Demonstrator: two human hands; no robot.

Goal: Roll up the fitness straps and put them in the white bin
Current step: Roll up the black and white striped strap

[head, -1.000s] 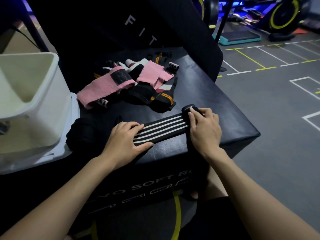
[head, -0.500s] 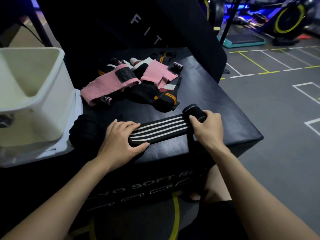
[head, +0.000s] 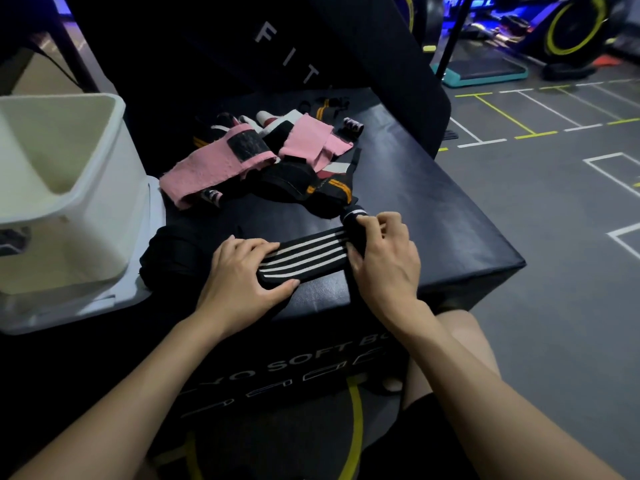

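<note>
A dim gym: grey floor with yellow and white lines, teal step platform beyond.

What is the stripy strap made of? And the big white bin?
The stripy strap looks like woven stretchy fabric, matte, since it rolls up softly under the right hand. The white bin looks like smooth hard plastic, with stiff, slightly shiny walls.
</note>
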